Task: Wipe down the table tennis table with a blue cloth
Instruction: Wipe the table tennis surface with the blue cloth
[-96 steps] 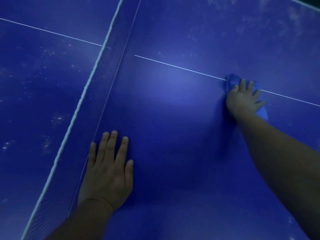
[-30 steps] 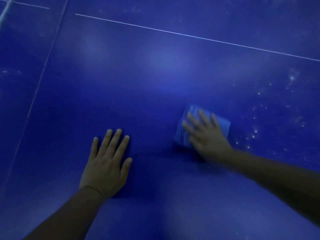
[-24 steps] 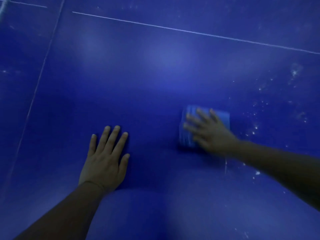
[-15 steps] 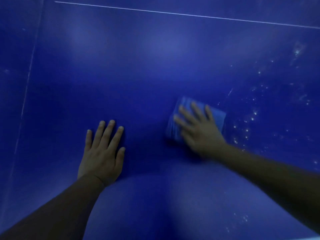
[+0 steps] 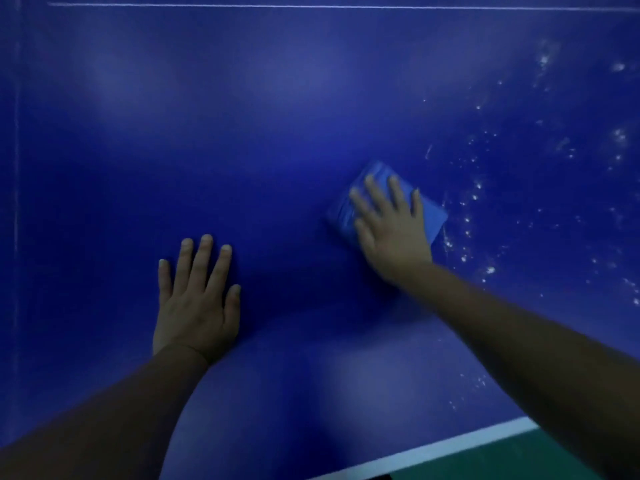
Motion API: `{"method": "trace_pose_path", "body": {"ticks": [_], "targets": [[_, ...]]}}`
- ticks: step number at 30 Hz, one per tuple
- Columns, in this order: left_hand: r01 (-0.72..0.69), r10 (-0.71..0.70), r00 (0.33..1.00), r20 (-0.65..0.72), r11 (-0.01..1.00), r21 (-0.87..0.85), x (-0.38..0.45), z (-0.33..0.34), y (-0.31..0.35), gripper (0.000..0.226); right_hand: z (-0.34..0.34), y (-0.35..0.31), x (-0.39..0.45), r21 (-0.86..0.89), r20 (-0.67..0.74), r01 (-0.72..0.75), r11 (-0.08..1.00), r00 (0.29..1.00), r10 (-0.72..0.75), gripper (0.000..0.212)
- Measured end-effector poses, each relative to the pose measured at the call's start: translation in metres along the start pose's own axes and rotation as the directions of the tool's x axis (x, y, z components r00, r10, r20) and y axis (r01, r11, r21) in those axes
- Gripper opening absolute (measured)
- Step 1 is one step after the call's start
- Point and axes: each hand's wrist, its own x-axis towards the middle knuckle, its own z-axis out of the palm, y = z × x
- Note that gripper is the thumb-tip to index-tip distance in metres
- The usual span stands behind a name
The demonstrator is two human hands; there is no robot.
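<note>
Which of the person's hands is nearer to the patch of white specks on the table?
The right. The right hand presses the blue cloth right beside the white specks; the left hand lies flat on the table, farther away.

I see a games or sports room: a blue table tennis table [image 5: 277, 133] with white lines [image 5: 311, 6], green floor [image 5: 519, 459] below.

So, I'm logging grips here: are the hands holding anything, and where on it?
Nothing is gripped. The right hand presses flat on top of the folded blue cloth; the left hand rests flat on the table.
</note>
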Motion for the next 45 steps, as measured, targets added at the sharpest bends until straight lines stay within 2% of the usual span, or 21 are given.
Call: {"method": "trace_pose_path", "body": {"ticks": [4, 6, 9, 11, 13, 15, 17, 18, 20, 22, 25, 28, 29, 30, 33, 34, 36, 39, 41, 43, 45], "targets": [[-0.003, 0.003, 1.0, 0.008, 1.0, -0.012, 0.0, -0.001, 0.0, 0.067, 0.016, 0.001, -0.13, -0.027, 0.063, 0.171, 0.985, 0.983, -0.169, 0.05], [-0.004, 0.004, 1.0, 0.01, 1.0, -0.015, 0.0, -0.002, 0.001, 0.068, 0.011, 0.02, -0.141, -0.041, 0.101, 0.132, 0.99, 0.987, -0.128, 0.051], [-0.011, 0.011, 1.0, -0.007, 1.0, -0.016, -0.001, -0.002, 0.001, 0.068, 0.003, 0.017, -0.109, 0.012, 0.068, -0.247, 0.969, 0.967, 0.245, 0.053], [-0.018, 0.018, 1.0, -0.014, 1.0, -0.017, -0.002, -0.001, 0.0, 0.067, 0.004, -0.007, -0.075, 0.093, 0.03, -0.535, 0.84, 0.845, 0.534, 0.054], [-0.022, 0.022, 1.0, -0.023, 1.0, -0.016, -0.003, 0.001, -0.001, 0.062, 0.007, -0.046, -0.051, 0.145, 0.034, -0.662, 0.735, 0.746, 0.665, 0.056], [-0.017, 0.017, 1.0, -0.025, 1.0, -0.003, -0.003, 0.003, -0.002, 0.061, 0.016, -0.095, -0.058, 0.148, -0.026, -0.56, 0.816, 0.822, 0.569, 0.055], [-0.02, 0.02, 0.999, -0.035, 1.0, 0.002, -0.003, 0.004, -0.002, 0.062, 0.025, -0.139, -0.101, 0.129, -0.028, -0.324, 0.937, 0.943, 0.33, 0.053], [-0.022, 0.022, 0.999, -0.035, 1.0, -0.006, -0.003, 0.004, -0.002, 0.064, 0.03, -0.146, -0.13, 0.115, -0.018, -0.256, 0.96, 0.966, 0.26, 0.052], [-0.026, 0.025, 0.999, -0.044, 0.999, -0.022, -0.003, 0.004, -0.002, 0.066, 0.033, -0.121, -0.176, 0.1, 0.033, -0.32, 0.942, 0.948, 0.318, 0.052], [-0.028, 0.027, 0.999, -0.043, 0.999, -0.023, -0.004, 0.004, -0.001, 0.066, 0.029, -0.07, -0.208, 0.067, 0.043, -0.529, 0.846, 0.849, 0.527, 0.056], [-0.02, 0.019, 0.999, -0.043, 1.0, -0.022, -0.003, 0.004, -0.001, 0.066, 0.017, -0.001, -0.227, 0.119, 0.098, -0.838, 0.532, 0.543, 0.834, 0.058], [-0.026, 0.026, 0.999, -0.048, 1.0, -0.013, -0.004, 0.004, -0.002, 0.066, 0.013, -0.004, -0.205, 0.19, 0.083, -0.946, 0.264, 0.284, 0.955, 0.055], [-0.027, 0.027, 0.998, -0.048, 1.0, -0.012, -0.004, 0.004, -0.002, 0.066, 0.015, -0.022, -0.194, 0.186, 0.078, -0.944, 0.272, 0.29, 0.954, 0.055], [-0.028, 0.027, 0.999, -0.046, 1.0, -0.012, -0.004, 0.004, -0.002, 0.066, 0.017, -0.045, -0.184, 0.178, 0.058, -0.92, 0.349, 0.364, 0.93, 0.055], [-0.023, 0.023, 0.998, -0.051, 1.0, -0.003, -0.004, 0.005, -0.002, 0.067, 0.026, -0.108, -0.192, 0.092, 0.036, -0.566, 0.819, 0.824, 0.566, 0.053], [-0.022, 0.022, 0.998, -0.054, 1.0, 0.002, -0.004, 0.005, -0.003, 0.067, 0.026, -0.107, -0.202, 0.064, 0.045, -0.456, 0.888, 0.89, 0.454, 0.053], [-0.024, 0.025, 0.998, -0.059, 1.0, 0.006, -0.003, 0.006, -0.002, 0.066, 0.021, -0.07, -0.219, 0.067, 0.072, -0.522, 0.85, 0.852, 0.518, 0.054], [-0.027, 0.027, 0.998, -0.06, 1.0, 0.002, -0.003, 0.006, -0.002, 0.064, 0.014, -0.014, -0.23, 0.127, 0.109, -0.823, 0.554, 0.566, 0.817, 0.054], [-0.029, 0.029, 0.998, -0.058, 1.0, 0.007, -0.004, 0.005, -0.002, 0.061, 0.013, -0.012, -0.214, 0.149, 0.109, -0.873, 0.465, 0.482, 0.869, 0.055], [-0.026, 0.026, 0.998, -0.057, 1.0, 0.009, -0.004, 0.005, -0.002, 0.061, 0.015, -0.038, -0.193, 0.114, 0.081, -0.784, 0.61, 0.619, 0.781, 0.055], [-0.026, 0.026, 0.998, -0.06, 1.0, 0.003, -0.005, 0.005, -0.001, 0.061, 0.022, -0.076, -0.192, 0.063, 0.045, -0.433, 0.899, 0.901, 0.431, 0.054]]}}
